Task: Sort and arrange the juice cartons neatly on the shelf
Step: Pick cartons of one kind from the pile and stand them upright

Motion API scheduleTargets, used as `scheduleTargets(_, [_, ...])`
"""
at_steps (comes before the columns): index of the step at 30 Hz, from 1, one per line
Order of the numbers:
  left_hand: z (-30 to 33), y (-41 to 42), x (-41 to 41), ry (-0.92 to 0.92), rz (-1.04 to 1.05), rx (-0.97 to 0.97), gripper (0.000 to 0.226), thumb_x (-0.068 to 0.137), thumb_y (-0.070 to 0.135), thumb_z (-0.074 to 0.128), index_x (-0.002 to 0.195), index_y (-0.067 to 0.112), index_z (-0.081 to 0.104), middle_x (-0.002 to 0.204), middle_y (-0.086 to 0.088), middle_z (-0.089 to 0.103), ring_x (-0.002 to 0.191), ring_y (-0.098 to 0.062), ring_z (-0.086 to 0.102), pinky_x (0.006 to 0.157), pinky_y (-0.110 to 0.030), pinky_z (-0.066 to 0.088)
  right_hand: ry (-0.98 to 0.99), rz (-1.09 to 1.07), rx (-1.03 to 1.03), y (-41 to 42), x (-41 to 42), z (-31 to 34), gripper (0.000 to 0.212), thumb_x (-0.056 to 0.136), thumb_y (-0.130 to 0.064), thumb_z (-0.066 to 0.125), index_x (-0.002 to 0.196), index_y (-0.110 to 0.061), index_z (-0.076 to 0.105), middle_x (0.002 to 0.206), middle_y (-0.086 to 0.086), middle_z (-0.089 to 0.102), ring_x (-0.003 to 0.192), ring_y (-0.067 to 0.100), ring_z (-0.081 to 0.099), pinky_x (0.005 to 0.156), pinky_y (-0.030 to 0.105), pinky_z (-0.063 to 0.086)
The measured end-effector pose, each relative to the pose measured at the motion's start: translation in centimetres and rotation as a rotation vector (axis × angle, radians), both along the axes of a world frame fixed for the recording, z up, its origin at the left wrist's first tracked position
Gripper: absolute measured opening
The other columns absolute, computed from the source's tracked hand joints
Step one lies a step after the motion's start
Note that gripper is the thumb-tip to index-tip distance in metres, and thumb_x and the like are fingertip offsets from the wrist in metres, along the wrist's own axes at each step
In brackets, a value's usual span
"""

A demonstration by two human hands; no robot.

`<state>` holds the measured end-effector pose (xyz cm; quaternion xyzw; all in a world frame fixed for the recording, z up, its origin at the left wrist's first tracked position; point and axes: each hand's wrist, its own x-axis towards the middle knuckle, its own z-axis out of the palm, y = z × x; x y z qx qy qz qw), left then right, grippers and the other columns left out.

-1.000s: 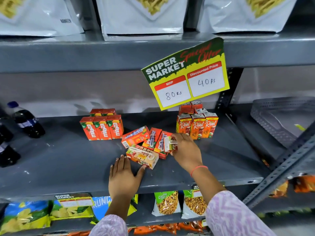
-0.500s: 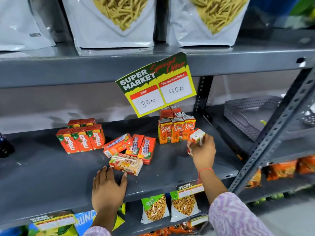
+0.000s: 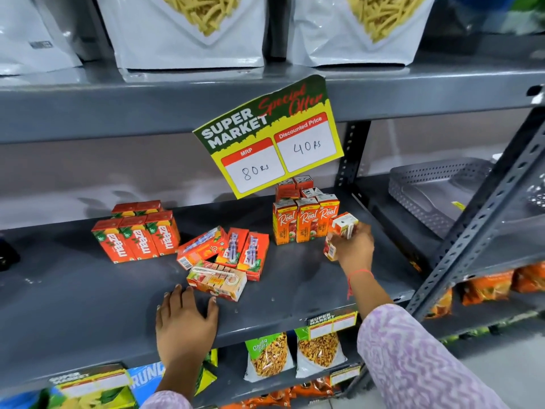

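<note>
My right hand (image 3: 355, 246) grips a Real juice carton (image 3: 342, 231), held upright just right of the standing row of Real cartons (image 3: 305, 221) on the grey shelf (image 3: 88, 305). My left hand (image 3: 184, 323) lies flat and open on the shelf's front edge, fingertips touching a pale carton (image 3: 216, 281) that lies on its side. Behind it three orange cartons (image 3: 227, 250) lie flat in a loose fan. At the left, Maaza cartons (image 3: 137, 237) stand in a tidy block.
A yellow "Super Market" price sign (image 3: 269, 137) hangs from the upper shelf over the cartons. White snack pouches (image 3: 188, 31) stand above. A grey perforated tray (image 3: 427, 190) sits on the neighbouring shelf at right, beyond a slanted metal upright (image 3: 483, 219). Snack packets (image 3: 268, 355) fill the shelf below.
My right hand lifted a carton from the loose pile and carried it right, to the end of the Real row. The left hand stayed flat on the shelf edge.
</note>
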<state>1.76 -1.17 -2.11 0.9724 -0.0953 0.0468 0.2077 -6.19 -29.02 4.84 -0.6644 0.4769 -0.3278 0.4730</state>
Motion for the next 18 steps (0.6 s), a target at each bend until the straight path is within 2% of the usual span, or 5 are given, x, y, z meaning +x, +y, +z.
scheduleTargets(5, [0.2,0.1,-0.2,0.020,-0.003,0.000,0.060,0.085,0.044,0.054,0.131,0.006,0.045,0.143,-0.015,0.044,0.136,-0.032,0.032,0.116,-0.046,0.022,0.095,0.164,-0.102,-0.4,-1.3,1.7,0.077,0.080,-0.003,0.065,0.145,-0.009,0.025,0.147,0.018,0.033,0.136,0.032,0.032,0.110,0.041,0.032])
scheduleTargets(8, [0.3,0.1,-0.2,0.016,-0.010,0.002,0.059,0.084,0.041,0.057,0.129,0.005,0.047,0.141,-0.017,0.046,0.134,-0.034,0.034,0.115,-0.048,0.023,0.215,0.283,-0.282,-1.6,-2.0,4.1,0.065,0.080,0.003,0.058,0.141,-0.009,0.038,0.146,0.015,0.038,0.132,0.030,0.041,0.106,0.036,0.036])
scheduleTargets(12, [0.4,0.1,-0.3,0.011,-0.007,-0.015,0.057,0.083,0.039,0.057,0.127,0.004,0.049,0.139,-0.018,0.047,0.134,-0.036,0.035,0.115,-0.049,0.024,0.634,0.658,-0.398,-3.0,-1.9,7.2,0.043,0.086,-0.002,0.052,0.126,-0.015,0.058,0.134,0.009,0.057,0.121,0.024,0.052,0.102,0.034,0.043])
scheduleTargets(15, [0.4,0.1,-0.4,-0.012,-0.005,-0.040,0.061,0.081,0.045,0.047,0.122,0.002,0.053,0.136,-0.020,0.051,0.131,-0.039,0.039,0.112,-0.051,0.027,0.843,0.696,-0.476,-3.5,-1.0,8.5,0.041,0.091,-0.006,0.049,0.130,-0.017,0.055,0.138,0.007,0.052,0.128,0.025,0.046,0.106,0.032,0.039])
scheduleTargets(18, [0.4,0.0,-0.4,-0.016,-0.014,-0.039,0.060,0.080,0.045,0.047,0.122,0.001,0.053,0.135,-0.021,0.051,0.131,-0.039,0.039,0.112,-0.052,0.028,0.921,0.671,-0.537,-3.5,-0.4,9.1,0.031,0.090,-0.013,0.055,0.119,-0.009,0.063,0.125,0.012,0.061,0.114,0.028,0.057,0.094,0.032,0.047])
